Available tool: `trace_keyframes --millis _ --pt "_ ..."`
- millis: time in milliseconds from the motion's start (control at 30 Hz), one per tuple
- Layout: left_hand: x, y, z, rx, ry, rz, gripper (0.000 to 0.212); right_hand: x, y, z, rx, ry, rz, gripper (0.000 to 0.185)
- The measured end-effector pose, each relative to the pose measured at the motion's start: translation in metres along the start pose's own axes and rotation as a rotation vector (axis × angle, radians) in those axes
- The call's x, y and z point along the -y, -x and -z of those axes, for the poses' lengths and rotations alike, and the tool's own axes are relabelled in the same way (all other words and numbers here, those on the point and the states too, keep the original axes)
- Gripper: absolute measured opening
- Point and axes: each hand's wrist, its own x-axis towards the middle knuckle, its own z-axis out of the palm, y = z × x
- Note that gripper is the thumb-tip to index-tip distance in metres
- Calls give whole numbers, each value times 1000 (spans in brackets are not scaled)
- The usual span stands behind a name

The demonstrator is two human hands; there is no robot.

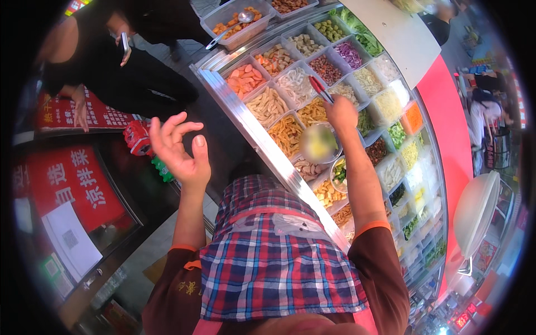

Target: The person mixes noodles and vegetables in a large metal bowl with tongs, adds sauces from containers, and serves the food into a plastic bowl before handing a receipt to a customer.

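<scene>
My right hand (342, 114) grips red-and-metal tongs (320, 89) over the compartments of a food display. The red end points towards a bin of pale white strips (295, 86). Just below that hand, a round bowl (317, 144) with blurred yellow and green contents stands among the bins. Beneath my right forearm is a clear tub (338, 173) with greens, partly hidden. Raised in the air left of the counter, my left hand (181, 151) is empty, its fingers spread and curved. Near it are bins of yellowish strips (287, 136) and sliced sausage (245, 79).
A metal rail (268, 155) edges the counter. At its far end stands a plastic tub (238, 25) with a ladle (246, 17). A person holding a phone (124, 45) stands at upper left. Red and green bottle packs (138, 138) sit beside my left hand.
</scene>
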Motion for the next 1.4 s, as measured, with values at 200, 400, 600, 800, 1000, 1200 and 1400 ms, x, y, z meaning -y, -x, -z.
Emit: trace_keyframes --millis 200,400,600,800,1000,1200,1400 --pt "-82 -53 20 -22 66 -551 73 0 4 3 -8 8 16 32" --pt "-102 -84 15 -48 291 -627 73 4 11 4 -118 -84 -38 31" --pt "-61 -112 -28 127 551 -598 74 19 38 34 -200 -205 -111 34" --pt "39 -58 -99 414 474 -36 61 26 107 102 -314 -396 -236 38" --pt "124 31 -132 710 25 245 36 7 192 120 -401 -491 -237 38" --pt "151 48 -124 736 -322 178 23 -47 206 45 -24 -389 -432 44" --pt "150 61 -123 806 -534 -4 22 -87 167 37 -1 -382 -332 46"
